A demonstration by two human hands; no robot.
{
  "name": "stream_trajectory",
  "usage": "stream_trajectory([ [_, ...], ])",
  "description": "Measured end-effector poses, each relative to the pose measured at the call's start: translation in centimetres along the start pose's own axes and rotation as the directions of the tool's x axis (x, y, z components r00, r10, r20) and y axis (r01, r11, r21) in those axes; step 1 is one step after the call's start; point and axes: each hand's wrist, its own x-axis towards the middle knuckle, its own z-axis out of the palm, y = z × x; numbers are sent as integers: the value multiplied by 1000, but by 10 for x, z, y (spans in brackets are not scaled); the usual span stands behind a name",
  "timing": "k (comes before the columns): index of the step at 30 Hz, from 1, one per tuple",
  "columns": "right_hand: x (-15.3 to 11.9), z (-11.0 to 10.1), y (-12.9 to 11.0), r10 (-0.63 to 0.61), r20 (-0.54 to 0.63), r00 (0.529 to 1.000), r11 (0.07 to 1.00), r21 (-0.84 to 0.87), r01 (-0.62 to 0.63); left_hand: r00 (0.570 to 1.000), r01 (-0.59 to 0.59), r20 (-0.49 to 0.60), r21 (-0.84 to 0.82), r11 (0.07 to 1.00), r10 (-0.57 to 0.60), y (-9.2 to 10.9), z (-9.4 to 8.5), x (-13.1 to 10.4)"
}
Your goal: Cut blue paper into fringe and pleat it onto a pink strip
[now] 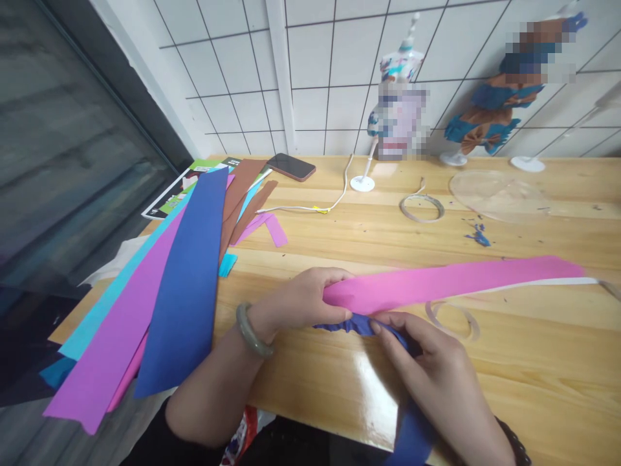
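Observation:
My left hand (310, 298), with a pale bangle on its wrist, is closed on the left end of a pink strip (436, 281), which stretches right across the table. Below that strip, gathered dark blue material (358, 323) runs between both hands. My right hand (427, 353) pinches it between thumb and fingers. From under the right hand a wider blue length (412, 433) hangs over the front edge of the table.
Blue, purple, turquoise and brown strips (189, 278) lie at the left, overhanging the edge. Behind are a phone (292, 166), a white cord (345, 178), a wire coil (422, 208), a clear disc (499, 194) and small decorated stands (362, 184). Blue scraps (480, 237) lie at right.

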Motion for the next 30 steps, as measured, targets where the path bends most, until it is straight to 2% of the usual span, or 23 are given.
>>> stream_trajectory([
  [10, 6, 4, -11, 28, 48, 998, 1000, -15, -27, 1000, 16, 20, -21, 1000, -15, 2, 3, 0],
  [23, 6, 7, -9, 45, 43, 998, 998, -56, -42, 992, 93, 89, -34, 995, -90, -3, 4, 0],
  [30, 8, 6, -11, 24, 41, 999, 997, -76, -21, 997, 53, 61, -68, 996, -49, -3, 5, 2],
])
